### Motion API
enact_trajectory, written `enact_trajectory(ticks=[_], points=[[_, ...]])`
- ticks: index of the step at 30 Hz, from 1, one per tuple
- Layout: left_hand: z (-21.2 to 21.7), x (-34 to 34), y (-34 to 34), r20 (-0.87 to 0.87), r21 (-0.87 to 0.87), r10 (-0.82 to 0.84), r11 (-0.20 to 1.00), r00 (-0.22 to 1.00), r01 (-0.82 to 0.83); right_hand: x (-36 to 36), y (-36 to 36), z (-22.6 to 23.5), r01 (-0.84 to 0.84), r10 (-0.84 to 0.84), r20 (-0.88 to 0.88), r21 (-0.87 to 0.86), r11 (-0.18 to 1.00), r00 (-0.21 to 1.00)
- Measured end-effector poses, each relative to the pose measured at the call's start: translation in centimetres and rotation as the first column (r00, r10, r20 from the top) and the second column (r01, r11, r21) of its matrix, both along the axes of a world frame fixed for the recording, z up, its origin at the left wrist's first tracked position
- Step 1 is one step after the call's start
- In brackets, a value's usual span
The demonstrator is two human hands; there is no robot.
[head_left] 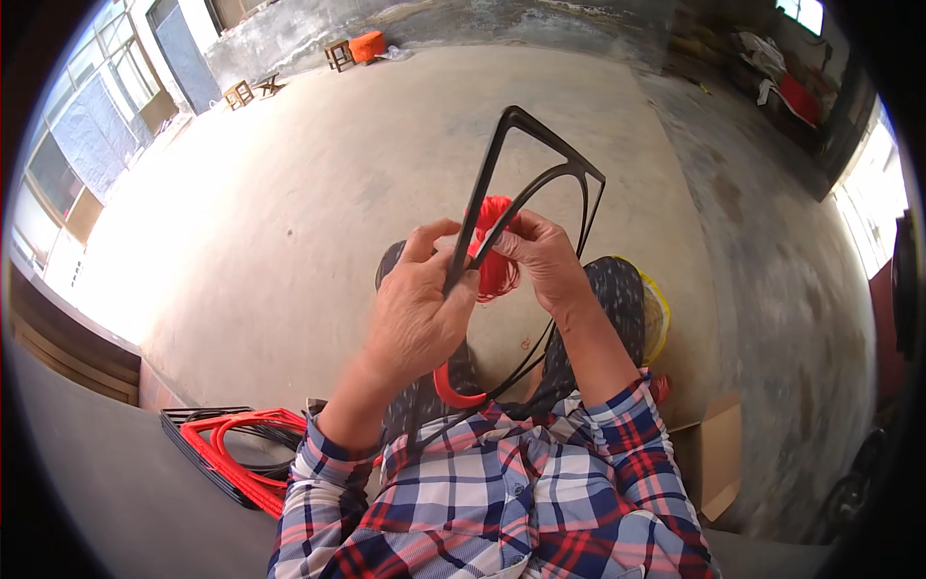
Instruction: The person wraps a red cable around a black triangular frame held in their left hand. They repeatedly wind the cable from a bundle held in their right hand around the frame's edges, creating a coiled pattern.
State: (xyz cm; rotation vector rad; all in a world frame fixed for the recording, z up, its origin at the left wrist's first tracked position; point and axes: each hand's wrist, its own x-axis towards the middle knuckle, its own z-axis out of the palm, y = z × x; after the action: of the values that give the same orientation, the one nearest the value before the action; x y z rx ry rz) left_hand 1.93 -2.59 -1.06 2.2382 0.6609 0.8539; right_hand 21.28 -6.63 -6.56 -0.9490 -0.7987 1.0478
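Observation:
My left hand [420,314] is closed around the lower end of a black frame [490,166], a thin angular piece with a curved inner strip, tilted up in front of me. My right hand [548,259] has its fingers pinched together at the inner strip, beside a bundle of red strands [499,278]. The strands hang behind the frame, between both hands. What exactly the right fingertips hold is too small to tell. A red curved piece [451,388] and thin black strips show lower down, between my knees.
Red and black frames [229,473] lie stacked by my left elbow. Beyond my right knee is a yellow-rimmed round thing [660,314]; an opened cardboard box [721,454] stands near my right elbow. Small stools [338,55] and an orange object [367,46] are by the far wall.

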Motion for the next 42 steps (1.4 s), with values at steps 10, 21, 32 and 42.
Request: enact_trajectory(ticks=[10, 21, 32, 42], points=[[-1.3, 0.6, 0.4, 0.207, -0.019, -0.082, 0.996, 0.975, 0.088, -0.1, -3.8, 2.0, 0.349, -0.496, 0.468, 0.369, 0.862, 0.731], [-1.2, 0.9, -0.4, 0.229, 0.248, 0.019, 0.966, 0.973, -0.077, -0.2, -3.6, 4.0, 0.393, -0.361, -0.163, 0.486, 0.78, 0.918], [-3.0, -1.5, 2.6, 0.221, -0.567, 0.151, 0.824, 0.964, 0.001, -2.3, -11.8, 0.4, -0.139, 0.163, -0.067, 0.275, 0.951, 0.984], [-1.7, -0.5, 1.9, 0.167, -0.543, 0.077, 0.839, 0.983, 0.026, 0.0, -5.2, -5.5, 0.026, -0.029, -0.044, -0.072, 0.997, 0.999]])
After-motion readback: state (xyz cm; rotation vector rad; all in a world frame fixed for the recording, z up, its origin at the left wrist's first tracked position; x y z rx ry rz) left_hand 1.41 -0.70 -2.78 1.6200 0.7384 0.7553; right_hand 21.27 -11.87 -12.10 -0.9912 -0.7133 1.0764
